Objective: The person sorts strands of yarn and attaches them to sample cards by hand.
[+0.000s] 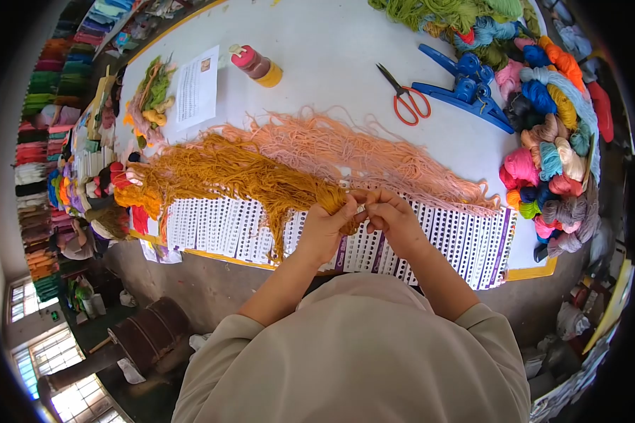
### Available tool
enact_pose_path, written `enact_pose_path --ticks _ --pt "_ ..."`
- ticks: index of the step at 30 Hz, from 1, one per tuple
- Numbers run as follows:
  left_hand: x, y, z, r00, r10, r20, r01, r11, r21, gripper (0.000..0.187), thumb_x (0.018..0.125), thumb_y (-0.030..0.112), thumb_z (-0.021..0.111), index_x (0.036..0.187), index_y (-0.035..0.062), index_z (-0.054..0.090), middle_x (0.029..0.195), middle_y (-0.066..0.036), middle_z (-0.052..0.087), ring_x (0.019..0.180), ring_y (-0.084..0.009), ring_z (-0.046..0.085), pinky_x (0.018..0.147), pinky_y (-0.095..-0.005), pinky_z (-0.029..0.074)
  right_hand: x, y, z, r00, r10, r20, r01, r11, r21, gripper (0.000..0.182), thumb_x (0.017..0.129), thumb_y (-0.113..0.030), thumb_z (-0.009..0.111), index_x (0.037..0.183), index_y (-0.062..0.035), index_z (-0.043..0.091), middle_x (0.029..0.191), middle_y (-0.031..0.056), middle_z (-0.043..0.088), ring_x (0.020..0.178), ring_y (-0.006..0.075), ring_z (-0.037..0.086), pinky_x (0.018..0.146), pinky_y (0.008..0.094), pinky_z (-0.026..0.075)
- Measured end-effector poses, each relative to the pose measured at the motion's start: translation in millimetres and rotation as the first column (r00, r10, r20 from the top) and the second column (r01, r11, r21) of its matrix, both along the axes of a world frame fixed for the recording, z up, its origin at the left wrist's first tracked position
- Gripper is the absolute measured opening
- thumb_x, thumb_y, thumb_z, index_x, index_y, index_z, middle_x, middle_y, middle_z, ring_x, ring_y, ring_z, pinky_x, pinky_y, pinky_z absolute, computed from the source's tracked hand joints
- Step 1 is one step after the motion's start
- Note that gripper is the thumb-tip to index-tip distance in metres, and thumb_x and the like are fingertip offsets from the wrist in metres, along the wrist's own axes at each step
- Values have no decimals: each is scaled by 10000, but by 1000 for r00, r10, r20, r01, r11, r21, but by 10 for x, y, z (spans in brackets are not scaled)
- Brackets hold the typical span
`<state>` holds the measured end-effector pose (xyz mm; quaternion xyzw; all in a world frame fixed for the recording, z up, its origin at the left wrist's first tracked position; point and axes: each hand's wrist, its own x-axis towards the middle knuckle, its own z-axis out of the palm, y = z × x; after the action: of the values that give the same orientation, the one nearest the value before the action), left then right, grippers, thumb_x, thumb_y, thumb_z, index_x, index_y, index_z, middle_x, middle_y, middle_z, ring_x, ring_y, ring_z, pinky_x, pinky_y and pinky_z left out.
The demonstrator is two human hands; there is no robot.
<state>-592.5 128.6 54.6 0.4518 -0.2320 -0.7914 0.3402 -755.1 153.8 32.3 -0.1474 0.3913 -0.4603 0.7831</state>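
A long bundle of mustard yarn point(240, 173) stretches across the white table, its right end gathered in my left hand point(328, 229). My left fingers are wrapped round that end. My right hand point(394, 224) is close beside it, thumb and fingers pinched together near the yarn's end; what they pinch is too small to make out. Behind the mustard bundle lies loose peach-pink yarn point(388, 158). Beneath both hands and the yarn are rows of white cards with dark holes point(441, 243).
Red-handled scissors point(409, 99) and a blue plastic tool point(469, 84) lie beyond my right hand. Colourful skeins point(543, 155) crowd the right edge. A pink-capped bottle point(256, 65), a printed sheet point(197, 86) and green and orange yarn point(152, 102) are toward the back left.
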Motion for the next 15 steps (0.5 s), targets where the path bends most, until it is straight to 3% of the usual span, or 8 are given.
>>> enact_pose_path --ticks 3,5,6,9,10,12,13,15 --pt "15 -36 -1 1000 5 12 -5 1000 -14 305 928 207 594 1105 -41 597 1092 -93 620 976 -143 588 899 -295 489 -9 -38 45 995 -24 101 20 999 39 44 891 -132 534 896 -93 555 985 5 609 755 75 530 637 229 452" --pt "33 -96 -4 999 27 -38 -29 999 -45 310 936 198 580 1121 -51 584 1118 -109 616 1013 -168 585 929 -307 475 14 -46 80 991 -93 98 86 993 80 60 898 -152 542 904 -94 559 878 -18 589 664 59 479 573 214 419" --pt "71 -107 -116 997 76 -19 -76 997 -3 225 942 141 548 1044 -56 587 1148 -139 610 1049 -206 585 955 -315 462 9 -35 61 991 -95 94 87 993 82 60 898 -152 542 904 -94 559 878 -18 589 664 59 479 573 214 419" --pt "129 -251 -137 990 96 -105 -103 993 -61 188 956 149 485 937 -12 581 1185 -176 589 1067 -237 577 915 -358 470 25 19 56 979 203 -5 -201 971 128 113 913 -210 577 942 -101 579 685 -54 470 559 52 404 491 212 350" --pt "170 -292 -90 991 129 -44 -128 991 35 169 939 139 486 837 15 539 1199 -225 578 1053 -289 604 888 -384 503 4 52 44 979 203 -5 -201 971 131 113 913 -210 577 942 -101 579 685 -54 470 559 52 404 491 212 350" --pt "548 -432 -220 994 91 57 -101 973 206 149 926 149 510 885 15 560 1149 -220 608 910 -264 657 740 -360 541 -141 135 -29 904 127 -409 -95 991 97 133 914 -208 579 942 -79 585 720 -39 494 588 57 422 515 207 363" --pt "771 -506 -245 995 73 69 -87 967 240 133 919 147 520 918 23 569 1027 -165 658 654 -153 615 546 -267 493 -265 200 -182 856 -41 -516 55 998 12 145 924 -202 560 945 -62 586 747 -29 509 620 65 440 537 206 376" --pt "1306 -597 -408 962 254 98 -272 917 293 120 919 132 516 937 31 577 841 -58 642 514 -54 452 431 -190 366 -779 390 -674 662 -335 -670 183 940 -289 171 941 -173 517 987 -29 596 862 7 569 731 99 487 655 225 431"
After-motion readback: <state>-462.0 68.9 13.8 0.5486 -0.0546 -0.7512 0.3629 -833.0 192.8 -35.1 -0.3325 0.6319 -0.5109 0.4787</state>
